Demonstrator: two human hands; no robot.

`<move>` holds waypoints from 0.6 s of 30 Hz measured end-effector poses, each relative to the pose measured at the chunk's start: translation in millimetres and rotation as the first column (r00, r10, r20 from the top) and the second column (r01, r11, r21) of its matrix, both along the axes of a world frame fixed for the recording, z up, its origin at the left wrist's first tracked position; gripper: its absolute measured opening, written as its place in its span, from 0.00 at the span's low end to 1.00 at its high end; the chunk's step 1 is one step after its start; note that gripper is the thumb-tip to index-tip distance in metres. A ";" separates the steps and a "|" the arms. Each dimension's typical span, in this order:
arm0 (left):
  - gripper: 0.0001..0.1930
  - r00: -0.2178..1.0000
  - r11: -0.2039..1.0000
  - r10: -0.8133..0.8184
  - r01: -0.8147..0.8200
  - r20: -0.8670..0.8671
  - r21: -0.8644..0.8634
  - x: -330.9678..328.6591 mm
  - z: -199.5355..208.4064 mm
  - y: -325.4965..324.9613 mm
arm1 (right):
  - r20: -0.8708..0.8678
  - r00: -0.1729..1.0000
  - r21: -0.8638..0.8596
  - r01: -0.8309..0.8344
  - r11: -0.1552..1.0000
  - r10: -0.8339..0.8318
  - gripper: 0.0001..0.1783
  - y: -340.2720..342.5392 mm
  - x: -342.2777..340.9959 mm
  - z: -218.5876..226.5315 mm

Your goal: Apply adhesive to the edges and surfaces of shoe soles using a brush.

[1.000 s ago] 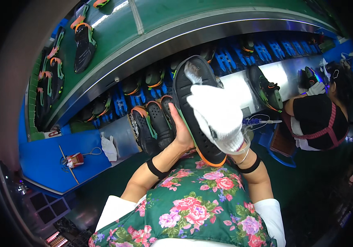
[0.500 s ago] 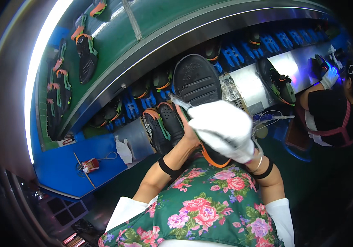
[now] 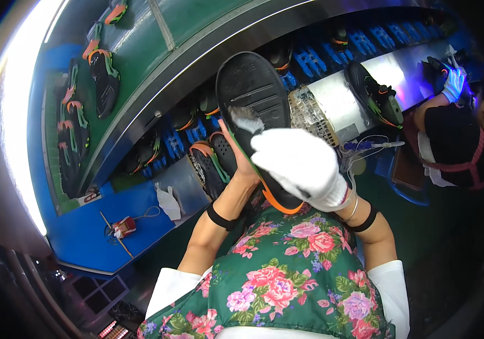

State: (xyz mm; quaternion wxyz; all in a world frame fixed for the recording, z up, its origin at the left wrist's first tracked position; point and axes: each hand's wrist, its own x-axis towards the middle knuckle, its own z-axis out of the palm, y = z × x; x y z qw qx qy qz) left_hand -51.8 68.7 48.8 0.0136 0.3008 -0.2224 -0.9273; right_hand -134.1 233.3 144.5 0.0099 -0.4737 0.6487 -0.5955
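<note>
A black clog-type shoe with an orange and green edge is tilted in front of my apron, its grooved underside facing me. My bare left hand grips it along the left side, fingers partly hidden behind it. My right hand, in a white glove, is closed around a brush. The brush's pale bristles lie against the middle of the sole; its handle is hidden in the glove. Just left of my left hand, more black clogs with orange and green straps stand on the bench.
A metal-edged green conveyor carrying shoes curves across the upper left. Blue racks line the far side. On the metal bench sits another clog. A blue table is at left; a co-worker works at right.
The brush has moved from the shoe's left edge onto the face of its sole. The shoe is held slightly higher and farther left. My view has shifted a little.
</note>
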 end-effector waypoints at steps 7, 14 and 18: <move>0.57 0.944 0.956 0.054 0.044 -0.325 0.288 -3.1 9.1 -5.6 | -0.069 0.998 -0.062 0.007 0.998 -0.011 0.12 7.9 -10.0 -3.9; 0.66 0.895 0.958 -0.222 0.274 -0.388 0.083 -15.3 32.5 -12.0 | 0.024 0.988 -0.059 -0.152 0.987 0.154 0.15 13.3 3.7 -6.9; 0.58 0.913 0.987 -0.163 0.154 -0.374 -0.053 -19.8 33.7 -14.0 | -0.056 0.998 -0.003 0.014 1.000 -0.014 0.15 14.3 6.3 -12.6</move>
